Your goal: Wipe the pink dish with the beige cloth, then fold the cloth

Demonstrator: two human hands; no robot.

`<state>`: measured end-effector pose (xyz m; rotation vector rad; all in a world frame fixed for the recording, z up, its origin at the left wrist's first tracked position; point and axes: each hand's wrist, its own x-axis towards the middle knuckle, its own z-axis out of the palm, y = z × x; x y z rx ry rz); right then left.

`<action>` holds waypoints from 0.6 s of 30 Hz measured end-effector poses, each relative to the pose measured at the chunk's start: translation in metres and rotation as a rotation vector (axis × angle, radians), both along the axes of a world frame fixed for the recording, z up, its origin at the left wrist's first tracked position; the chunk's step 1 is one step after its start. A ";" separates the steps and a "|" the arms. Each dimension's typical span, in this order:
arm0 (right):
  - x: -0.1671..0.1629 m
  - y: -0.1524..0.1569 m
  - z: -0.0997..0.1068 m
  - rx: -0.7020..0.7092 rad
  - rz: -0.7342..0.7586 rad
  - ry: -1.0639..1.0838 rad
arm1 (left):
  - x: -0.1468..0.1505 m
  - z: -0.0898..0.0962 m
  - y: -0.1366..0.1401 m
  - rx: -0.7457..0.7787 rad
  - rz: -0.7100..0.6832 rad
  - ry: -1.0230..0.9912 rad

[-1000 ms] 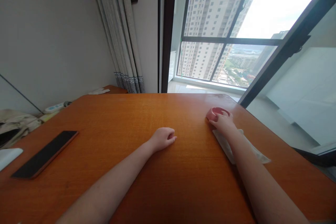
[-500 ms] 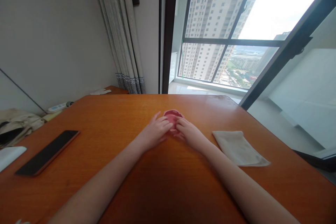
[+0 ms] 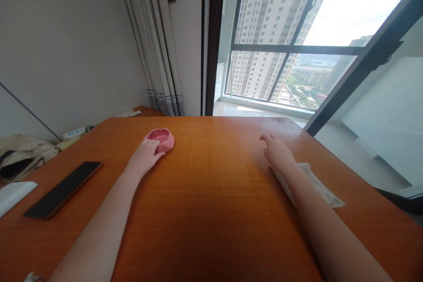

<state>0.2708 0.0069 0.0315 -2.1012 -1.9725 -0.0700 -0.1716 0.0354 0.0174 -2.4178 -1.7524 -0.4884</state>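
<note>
A pink angular ashtray (image 3: pixel 166 141) with notches in its rim is at the left back of the wooden table (image 3: pixel 211 202). My left hand (image 3: pixel 145 155) grips its near side, fingers over the rim and thumb along the outer wall. On the right, my right hand (image 3: pixel 278 152) is over the table with its fingers apart and nothing in them. A folded pale cloth (image 3: pixel 317 185) lies beneath my right wrist and forearm, which partly hide it.
A dark phone-like slab (image 3: pixel 64 189) lies at the left, with a white object (image 3: pixel 15 196) at the table edge beside it. Beyond the left edge are a power strip (image 3: pixel 77 132) and a beige fabric bundle (image 3: pixel 28 154). A curtain (image 3: pixel 153 39) hangs behind.
The ashtray has moved from the middle to the left with my left hand. My right hand has let go of it and moved right, over the cloth's edge.
</note>
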 end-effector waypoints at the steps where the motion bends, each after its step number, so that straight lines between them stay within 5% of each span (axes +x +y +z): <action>1: 0.011 0.002 -0.002 -0.078 -0.050 -0.050 | -0.009 -0.002 0.003 -0.005 0.046 0.000; 4: 0.039 0.005 -0.012 -0.324 -0.195 -0.112 | -0.026 -0.009 0.006 -0.013 0.147 -0.008; 9: 0.064 0.009 -0.020 -0.449 -0.264 -0.121 | -0.034 -0.013 0.005 -0.034 0.168 -0.007; 18: 0.038 0.003 -0.011 -0.553 -0.015 -0.031 | -0.032 -0.012 0.005 -0.097 0.099 0.001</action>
